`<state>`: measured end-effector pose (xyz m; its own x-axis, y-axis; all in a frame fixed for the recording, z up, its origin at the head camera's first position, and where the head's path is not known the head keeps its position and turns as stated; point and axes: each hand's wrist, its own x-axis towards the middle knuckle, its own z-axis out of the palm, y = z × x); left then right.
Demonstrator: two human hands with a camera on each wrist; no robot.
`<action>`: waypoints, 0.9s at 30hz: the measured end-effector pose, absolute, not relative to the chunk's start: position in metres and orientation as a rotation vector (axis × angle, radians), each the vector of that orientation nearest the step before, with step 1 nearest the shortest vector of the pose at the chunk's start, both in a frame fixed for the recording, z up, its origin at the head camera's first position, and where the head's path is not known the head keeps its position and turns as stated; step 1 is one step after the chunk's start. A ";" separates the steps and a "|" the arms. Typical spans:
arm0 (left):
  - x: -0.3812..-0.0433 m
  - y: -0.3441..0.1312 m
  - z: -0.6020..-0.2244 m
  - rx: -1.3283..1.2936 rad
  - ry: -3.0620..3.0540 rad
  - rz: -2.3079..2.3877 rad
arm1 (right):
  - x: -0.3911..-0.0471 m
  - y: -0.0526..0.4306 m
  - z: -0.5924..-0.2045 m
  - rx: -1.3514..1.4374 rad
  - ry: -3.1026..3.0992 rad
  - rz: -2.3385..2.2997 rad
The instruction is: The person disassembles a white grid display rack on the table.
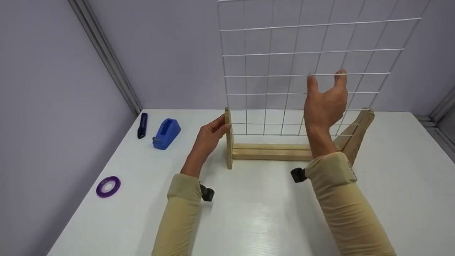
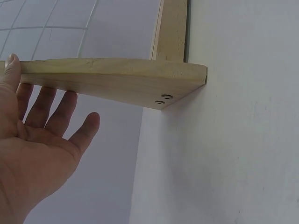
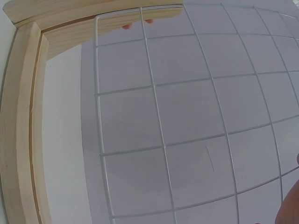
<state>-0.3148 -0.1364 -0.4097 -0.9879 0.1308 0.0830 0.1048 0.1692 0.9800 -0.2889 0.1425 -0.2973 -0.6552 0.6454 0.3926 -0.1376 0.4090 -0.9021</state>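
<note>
One left hand point(image 1: 209, 138) pinches the wooden stand point(image 1: 272, 154) on the counter point(image 1: 263, 213); the right hand point(image 1: 325, 106) touches the white wire grid point(image 1: 267, 75), its fingers wide apart, whether gripping one cannot tell

Smooth wooden stand point(image 1: 270, 154), metal wire grid point(image 1: 294, 53), glossy tabletop point(image 1: 263, 217)

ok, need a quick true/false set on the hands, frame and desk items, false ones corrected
1. The left hand grips the flat pale wooden side panel. True.
2. The right hand holds the blue plastic tape dispenser. False: it is up at the white wire grid.
3. The purple ring lies nearer the person than the dispenser. True.
4. The grid's bottom edge rests on the pale wooden crossbar. False: a gap shows between them.
</note>
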 end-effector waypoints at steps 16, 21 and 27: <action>-0.319 -0.137 -0.413 0.249 2.411 1.952 | -0.292 0.144 -0.271 -0.453 -1.945 1.251; -0.317 -0.139 -0.419 0.193 2.385 1.948 | -0.294 0.143 -0.274 -0.479 -1.951 1.241; -0.320 -0.137 -0.419 0.179 2.380 1.940 | -0.297 0.146 -0.264 -0.479 -1.930 1.251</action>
